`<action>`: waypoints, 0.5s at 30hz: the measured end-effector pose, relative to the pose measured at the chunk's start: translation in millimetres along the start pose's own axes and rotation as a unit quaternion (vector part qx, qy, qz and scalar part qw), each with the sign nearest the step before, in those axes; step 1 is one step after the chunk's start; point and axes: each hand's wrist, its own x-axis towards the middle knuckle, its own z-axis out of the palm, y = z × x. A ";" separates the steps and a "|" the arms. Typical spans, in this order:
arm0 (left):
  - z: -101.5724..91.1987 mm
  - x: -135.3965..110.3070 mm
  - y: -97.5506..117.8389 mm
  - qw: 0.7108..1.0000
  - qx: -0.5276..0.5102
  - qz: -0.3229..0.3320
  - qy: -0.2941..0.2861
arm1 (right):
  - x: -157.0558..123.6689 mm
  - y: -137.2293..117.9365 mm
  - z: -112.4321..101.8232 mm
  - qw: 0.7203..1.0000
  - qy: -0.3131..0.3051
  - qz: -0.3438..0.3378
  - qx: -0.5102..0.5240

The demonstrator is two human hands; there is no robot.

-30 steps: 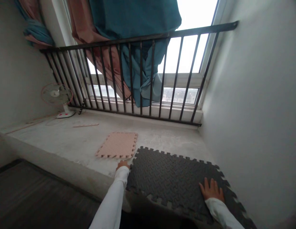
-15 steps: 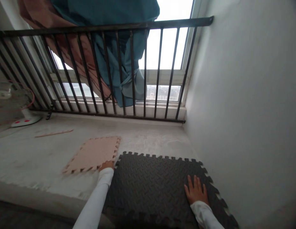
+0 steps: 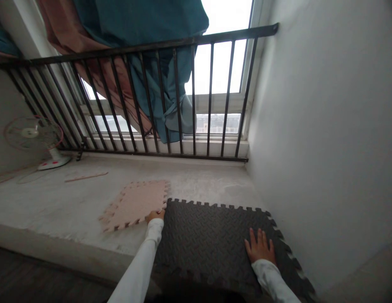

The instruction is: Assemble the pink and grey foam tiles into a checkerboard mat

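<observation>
A dark grey interlocking foam mat (image 3: pixel 208 235) lies on a raised concrete ledge beside the right wall. My right hand (image 3: pixel 259 247) rests flat on its right part, fingers spread. A smaller pink foam mat (image 3: pixel 137 202) lies to its left, its corner meeting the dark mat's edge. My left hand (image 3: pixel 155 215) sits where the two mats meet, fingers curled at the pink mat's near corner; whether it grips the edge is hidden.
A black metal railing (image 3: pixel 170 97) runs along the window behind the ledge, with teal and pink cloths (image 3: pixel 158 25) hanging over it. A small white fan (image 3: pixel 34 139) stands at the far left, a thin wooden strip (image 3: pixel 86 176) near it. White wall (image 3: pixel 325 126) on the right.
The pink mat has shifted right, closer against the dark mat's left edge, with my left hand on it. My right hand stays pressed on the dark mat. The view swung slightly.
</observation>
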 end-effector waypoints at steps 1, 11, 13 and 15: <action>0.0 -7.0 8.5 1.000 -0.023 0.006 -0.003 | 0.4 -0.9 -0.3 1.000 -0.005 0.004 0.007; 64.9 -175.9 146.9 0.883 -0.305 0.281 -0.218 | 5.1 49.4 -10.6 0.905 0.208 0.154 0.338; 78.1 -188.7 146.9 0.838 -0.330 0.329 -0.283 | -4.0 55.1 -14.5 0.886 0.260 0.189 0.334; 82.4 -179.6 129.9 0.878 -0.225 0.322 -0.274 | -14.4 46.7 -18.0 0.908 0.253 0.149 0.298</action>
